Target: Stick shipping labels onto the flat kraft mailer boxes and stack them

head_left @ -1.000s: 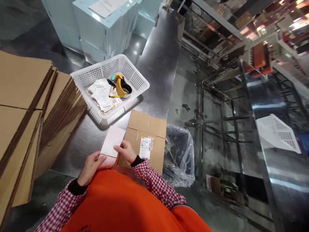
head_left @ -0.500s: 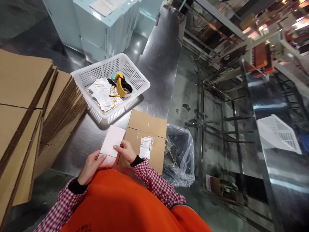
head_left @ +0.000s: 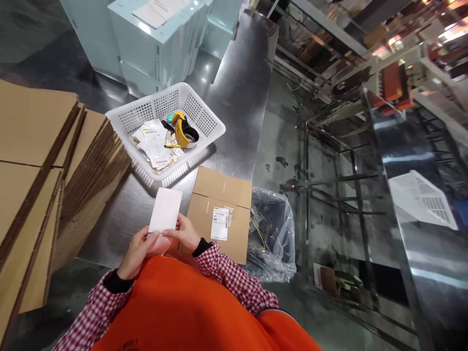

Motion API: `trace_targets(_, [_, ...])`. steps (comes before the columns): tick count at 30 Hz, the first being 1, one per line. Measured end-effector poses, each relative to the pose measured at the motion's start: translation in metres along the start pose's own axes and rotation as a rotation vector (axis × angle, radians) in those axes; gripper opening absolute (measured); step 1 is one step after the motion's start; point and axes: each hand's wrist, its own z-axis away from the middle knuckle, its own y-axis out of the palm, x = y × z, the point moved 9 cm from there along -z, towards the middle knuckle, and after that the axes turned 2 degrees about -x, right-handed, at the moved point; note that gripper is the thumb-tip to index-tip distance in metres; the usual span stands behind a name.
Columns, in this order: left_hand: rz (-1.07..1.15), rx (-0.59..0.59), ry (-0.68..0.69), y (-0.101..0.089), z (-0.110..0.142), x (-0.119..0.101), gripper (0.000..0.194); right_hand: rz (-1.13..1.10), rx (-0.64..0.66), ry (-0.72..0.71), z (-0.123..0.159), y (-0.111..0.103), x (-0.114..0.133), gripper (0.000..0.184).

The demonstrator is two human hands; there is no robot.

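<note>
Between my two hands is a white paper sheet (head_left: 166, 208), blank on the side facing me, with a crease or seam across its lower part. My left hand (head_left: 136, 251) pinches its lower left edge, thumb on top. Gripping the right edge near that same line is my right hand (head_left: 185, 233), closed with the thumb over the paper. A flat cardboard box (head_left: 204, 209) with a white shipping label (head_left: 220, 223) lies just right of my right hand on the metal table. Whether the sheet is one piece or several layers I cannot tell.
A white plastic basket (head_left: 144, 108) holds labels and a yellow tape dispenser (head_left: 180, 130). Flattened cartons (head_left: 91, 170) are stacked at left; light blue boxes (head_left: 139, 48) stand behind. A clear plastic bag (head_left: 278, 239) hangs beyond the table's right edge.
My right hand has slid down and left along the sheet's right edge, toward my left hand. The sheet has shifted slightly left and turned more upright.
</note>
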Motion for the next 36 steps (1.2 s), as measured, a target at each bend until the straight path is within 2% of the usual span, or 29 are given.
trace_targets(4, [-0.073,-0.023,0.031,-0.005,-0.005,-0.002,0.044,-0.008,-0.015,-0.036,-0.002,0.001,-0.002,0.050])
trace_targets(8, [-0.126,-0.105,0.066,-0.013,-0.009,-0.002,0.047,-0.080,-0.014,0.015,-0.001,0.002,-0.004,0.051])
trace_targets(11, [-0.142,-0.121,0.081,-0.012,-0.012,-0.004,0.047,-0.049,-0.019,0.038,0.001,0.003,-0.006,0.042])
trace_targets(16, [-0.108,-0.063,0.062,-0.007,-0.019,-0.001,0.052,-0.067,-0.085,0.002,-0.003,-0.004,-0.005,0.033])
trace_targets(19, [-0.068,-0.012,0.024,-0.014,-0.015,0.014,0.057,-0.108,-0.158,-0.038,-0.009,-0.016,-0.004,0.031])
trace_targets(23, [-0.103,0.133,-0.038,-0.022,0.011,0.053,0.052,-0.188,-0.214,-0.050,-0.012,-0.028,-0.012,0.031])
trace_targets(25, [-0.125,0.152,-0.040,-0.025,0.026,0.072,0.044,-0.205,-0.205,-0.043,-0.012,-0.027,-0.017,0.033])
trace_targets(28, [-0.106,0.048,0.017,-0.032,0.042,0.088,0.041,-0.213,-0.178,-0.011,-0.013,-0.024,-0.025,0.033])
trace_targets(31, [-0.026,-0.072,0.072,-0.044,0.062,0.091,0.041,-0.201,-0.118,0.041,-0.011,-0.019,-0.027,0.028])
trace_targets(34, [0.083,-0.172,0.091,-0.061,0.098,0.086,0.041,-0.183,0.016,0.070,0.006,-0.004,-0.023,0.024])
trace_targets(36, [0.163,-0.209,0.087,-0.069,0.129,0.080,0.041,-0.161,0.153,0.106,0.030,0.014,-0.028,0.022])
